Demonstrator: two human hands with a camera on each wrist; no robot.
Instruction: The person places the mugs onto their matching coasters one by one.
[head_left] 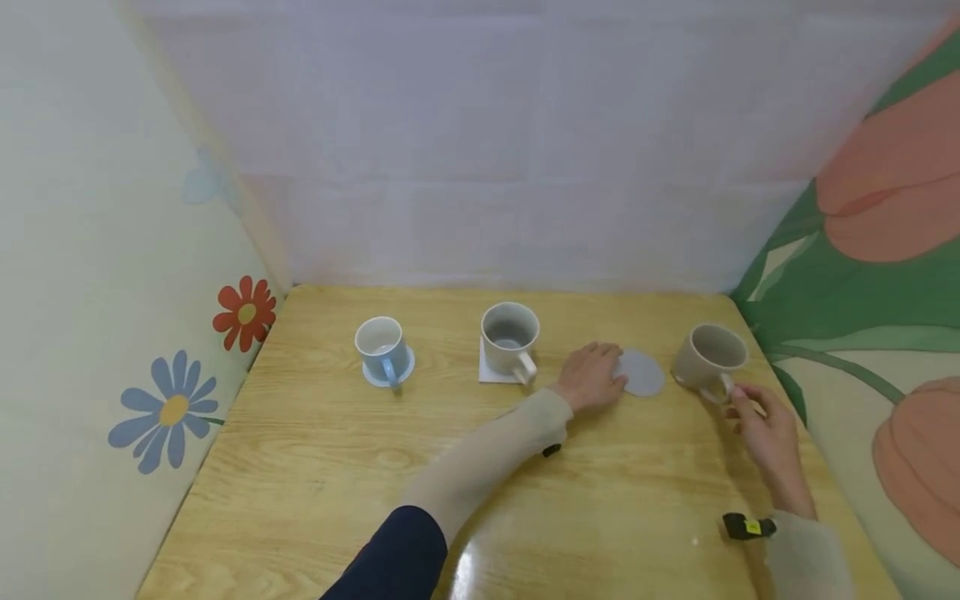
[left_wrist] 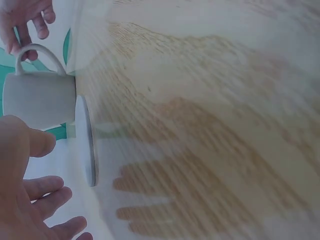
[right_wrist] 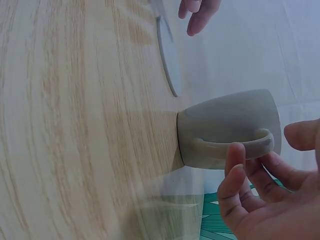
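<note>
Toward the table's right edge stands a grey mug [head_left: 708, 360], upright with its handle facing me. My right hand [head_left: 767, 429] is at the handle [right_wrist: 232, 149]; its loosely bent fingers touch the handle, while the thumb [right_wrist: 302, 135] stands apart from it. Left of the mug a round grey coaster [head_left: 641, 372] lies flat on the table. Over the coaster's left edge hovers my left hand [head_left: 591, 377], fingers relaxed and slightly spread, holding nothing. In the left wrist view a gap shows between those fingers [left_wrist: 52, 200] and the coaster [left_wrist: 85, 142].
A light mug [head_left: 510, 337] sits on a square white coaster [head_left: 491, 372] at mid-table. Farther left, a pale blue mug [head_left: 381, 346] stands on a round light-blue coaster [head_left: 375, 379]. White cloth [head_left: 480, 167] hangs behind the wooden table [head_left: 315, 467], with flowered cloth on both sides.
</note>
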